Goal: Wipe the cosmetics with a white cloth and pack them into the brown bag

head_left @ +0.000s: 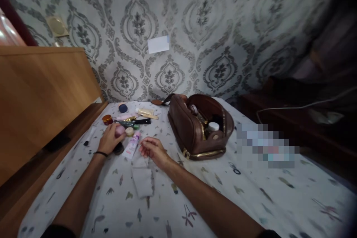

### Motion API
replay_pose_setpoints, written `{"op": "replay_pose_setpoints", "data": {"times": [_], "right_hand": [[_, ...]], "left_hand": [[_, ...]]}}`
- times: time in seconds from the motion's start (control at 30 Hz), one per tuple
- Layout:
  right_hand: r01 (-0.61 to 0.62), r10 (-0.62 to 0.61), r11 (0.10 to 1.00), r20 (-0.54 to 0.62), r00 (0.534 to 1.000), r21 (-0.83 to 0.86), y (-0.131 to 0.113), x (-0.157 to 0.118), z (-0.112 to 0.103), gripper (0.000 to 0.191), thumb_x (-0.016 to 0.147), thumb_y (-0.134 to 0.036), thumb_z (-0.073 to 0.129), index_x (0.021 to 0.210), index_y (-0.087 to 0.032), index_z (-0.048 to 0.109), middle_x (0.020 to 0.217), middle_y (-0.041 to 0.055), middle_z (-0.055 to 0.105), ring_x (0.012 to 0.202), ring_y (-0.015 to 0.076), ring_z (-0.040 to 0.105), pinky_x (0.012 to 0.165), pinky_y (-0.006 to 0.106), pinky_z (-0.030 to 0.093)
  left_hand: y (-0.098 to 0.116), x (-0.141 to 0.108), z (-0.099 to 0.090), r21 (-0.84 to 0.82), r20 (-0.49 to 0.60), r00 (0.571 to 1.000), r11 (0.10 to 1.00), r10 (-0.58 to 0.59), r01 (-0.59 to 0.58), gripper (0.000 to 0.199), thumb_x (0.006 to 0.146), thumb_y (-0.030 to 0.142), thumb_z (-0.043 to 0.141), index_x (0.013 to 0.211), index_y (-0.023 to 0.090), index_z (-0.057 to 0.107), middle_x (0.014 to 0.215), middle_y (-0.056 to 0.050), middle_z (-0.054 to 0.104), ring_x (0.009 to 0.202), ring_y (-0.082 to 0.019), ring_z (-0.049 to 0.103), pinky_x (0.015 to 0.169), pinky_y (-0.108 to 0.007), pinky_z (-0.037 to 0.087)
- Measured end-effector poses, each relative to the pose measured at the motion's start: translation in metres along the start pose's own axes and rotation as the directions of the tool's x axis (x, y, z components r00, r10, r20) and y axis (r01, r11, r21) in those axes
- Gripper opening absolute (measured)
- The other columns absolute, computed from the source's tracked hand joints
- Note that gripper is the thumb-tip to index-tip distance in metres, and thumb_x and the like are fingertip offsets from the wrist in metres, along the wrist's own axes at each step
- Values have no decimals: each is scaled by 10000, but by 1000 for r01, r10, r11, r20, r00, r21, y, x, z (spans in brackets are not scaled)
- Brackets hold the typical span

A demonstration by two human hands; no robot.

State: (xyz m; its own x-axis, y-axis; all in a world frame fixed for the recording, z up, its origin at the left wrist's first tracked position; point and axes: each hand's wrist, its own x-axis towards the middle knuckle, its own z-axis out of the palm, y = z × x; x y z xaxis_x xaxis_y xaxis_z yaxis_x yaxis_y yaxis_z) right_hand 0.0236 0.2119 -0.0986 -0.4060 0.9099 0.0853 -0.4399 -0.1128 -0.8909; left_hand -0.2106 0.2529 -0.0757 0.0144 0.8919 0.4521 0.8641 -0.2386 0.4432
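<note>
My left hand [108, 140] is closed around a pink round container [120, 131] at the left of the cloth. Just right of it sits a small cream jar [129, 131], and a dark round item [118, 148] lies below the wrist side. My right hand [154, 151] hovers with loosely bent fingers and nothing visible in them. Between the hands lies a white and purple tube [132, 145]. A brown cosmetic bag [181, 126] stands unzipped to the right, with a white-lidded jar [214, 126] inside.
Behind my left hand are an amber jar [107, 119], a dark blue lid [122, 108], a beige tube [145, 111] and a black-capped tube [142, 121]. Folded white cloth or tissue [143, 181] lies in front. A wooden panel [47, 100] borders the left; a patterned wall [178, 18] rises behind.
</note>
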Motion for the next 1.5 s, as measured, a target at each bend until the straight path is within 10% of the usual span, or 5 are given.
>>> {"op": "replay_pose_setpoints", "data": {"times": [0.33, 0.6, 0.73, 1.03, 1.5], "right_hand": [[183, -166, 903, 79, 983, -388, -1, -17, 16, 74, 699, -130, 606, 641, -176, 608, 552, -74, 519, 517, 78, 459, 530, 186, 358], [459, -276, 294, 385, 880, -838, -5, -23, 20, 128, 813, -237, 603, 692, -197, 594, 759, -1, 734, 692, 145, 644, 633, 214, 436], [497, -253, 170, 450, 857, -851, -4, -26, 21, 177, 873, -342, 559, 785, -213, 642, 903, 3, 781, 846, 175, 714, 606, 229, 445], [486, -170, 148, 462, 871, -861, -4, -24, 18, 196, 896, -380, 526, 877, -235, 656, 1016, -22, 771, 844, 200, 726, 599, 264, 497], [522, -255, 244, 465, 847, -817, -8, -24, 16, 130, 866, -199, 585, 752, -179, 644, 831, 36, 742, 723, 166, 646, 600, 259, 356]], "left_hand": [[-17, 5, 10, 64, -4, 996, 994, 91, -90, 530, 805, 582, 501, 1179, 210, 550, 1179, -114, 612, 1092, -317, 585, 965, -473, 479], [-16, 6, 8, 95, -5, 999, 994, 50, -49, 625, 745, 682, 492, 1154, 215, 565, 1151, -117, 642, 1080, -354, 614, 942, -500, 509], [-18, 8, 7, 113, 3, 1000, 993, 31, -31, 645, 716, 717, 503, 1122, 220, 568, 1154, -129, 644, 1093, -387, 615, 961, -551, 503], [-3, 8, 3, 66, 6, 998, 996, -61, 60, 508, 669, 754, 519, 1024, 392, 539, 1151, 7, 669, 1101, -397, 605, 1030, -597, 455], [9, -1, 3, 72, -39, 999, 997, -36, 38, 622, 799, 626, 525, 1207, 160, 581, 1185, -126, 651, 995, -289, 625, 912, -440, 501]]}}
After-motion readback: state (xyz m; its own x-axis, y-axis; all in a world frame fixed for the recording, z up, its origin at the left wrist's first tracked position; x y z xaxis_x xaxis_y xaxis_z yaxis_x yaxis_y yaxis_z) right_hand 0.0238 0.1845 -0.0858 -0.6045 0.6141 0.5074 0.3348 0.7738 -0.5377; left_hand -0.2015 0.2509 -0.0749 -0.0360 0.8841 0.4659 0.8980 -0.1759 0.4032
